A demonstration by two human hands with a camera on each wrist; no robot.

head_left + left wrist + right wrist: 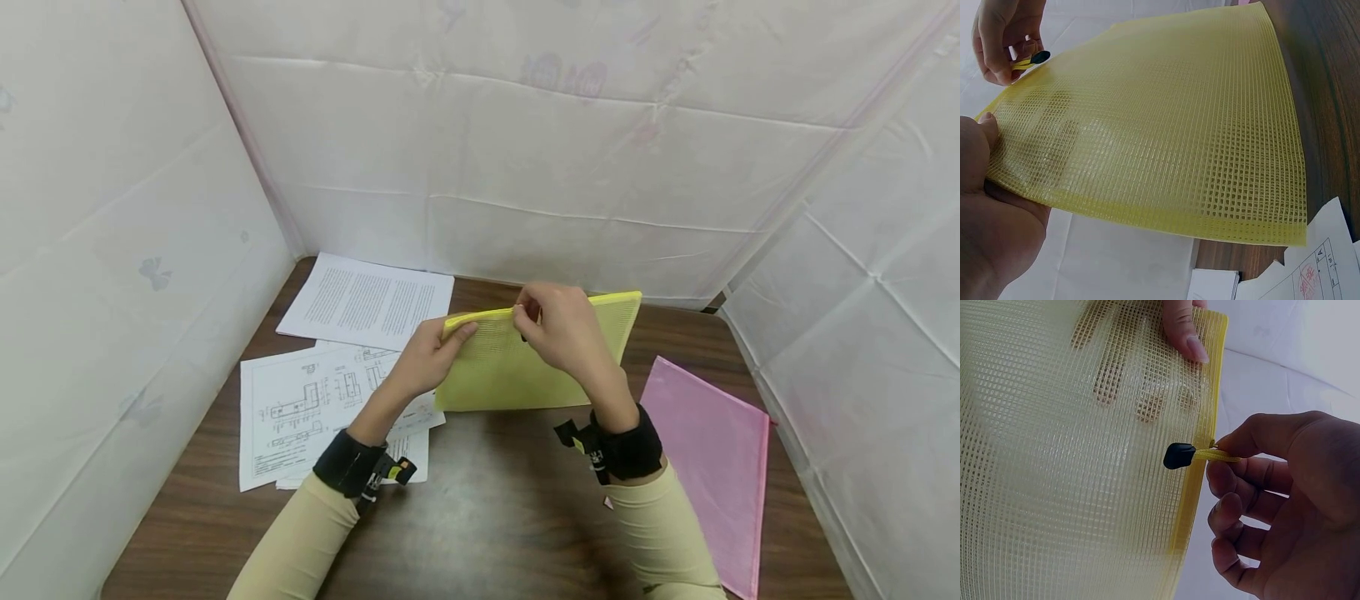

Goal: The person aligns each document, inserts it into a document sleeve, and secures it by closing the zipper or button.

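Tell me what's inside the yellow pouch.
Through the yellow pouch mesh only the left hand's fingers behind it show; no papers visible inside. The right hand pinches the zipper pull.

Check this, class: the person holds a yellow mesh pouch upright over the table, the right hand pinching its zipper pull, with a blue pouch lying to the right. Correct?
Not quite. The flat pouch is pink, not blue, as the head view shows. The rest stands.

Papers [330,408] partly under yellow pouch [525,367]
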